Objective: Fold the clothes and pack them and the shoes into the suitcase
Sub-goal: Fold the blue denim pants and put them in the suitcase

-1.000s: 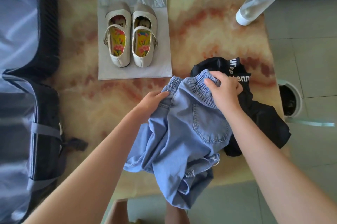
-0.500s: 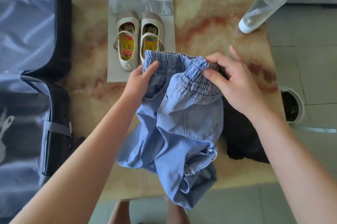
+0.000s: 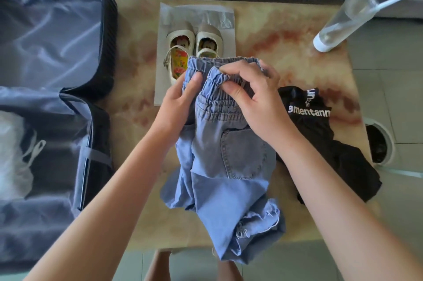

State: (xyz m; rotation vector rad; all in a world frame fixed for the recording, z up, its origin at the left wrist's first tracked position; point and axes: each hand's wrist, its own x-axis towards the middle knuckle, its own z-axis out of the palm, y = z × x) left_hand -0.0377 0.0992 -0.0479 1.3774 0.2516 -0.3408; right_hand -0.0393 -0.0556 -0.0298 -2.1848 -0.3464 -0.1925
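Both your left hand (image 3: 180, 100) and right hand (image 3: 254, 97) are pinched on the elastic waistband of the light-blue denim trousers (image 3: 229, 166), lifted above the marbled tan table (image 3: 286, 36), probably to straighten them for folding.

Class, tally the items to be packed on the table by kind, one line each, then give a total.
Garments: 2, the denim shorts and the black garment
Shoes: 2, left and right
Total: 4
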